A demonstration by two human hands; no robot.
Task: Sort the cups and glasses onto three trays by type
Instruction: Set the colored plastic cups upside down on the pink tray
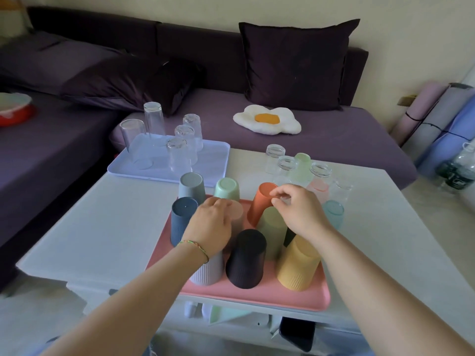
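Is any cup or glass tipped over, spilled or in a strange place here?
Nothing is spilled or fallen; every cup stands upside down. One oddity: the blue tray overhangs the table's far edge, toward the sofa. A mixed group of clear glasses and frosted cups waits unsorted.

Soft even daylight, faint shadows, edges warped, slightly blurry.

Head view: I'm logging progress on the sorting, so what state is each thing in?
Pink tray: holds upturned ribbed cups.
Blue tray: holds five upturned clear glasses.
Black cup: upside down.
Left hand: on a pinkish cup.
Right hand: fingers at orange cup.
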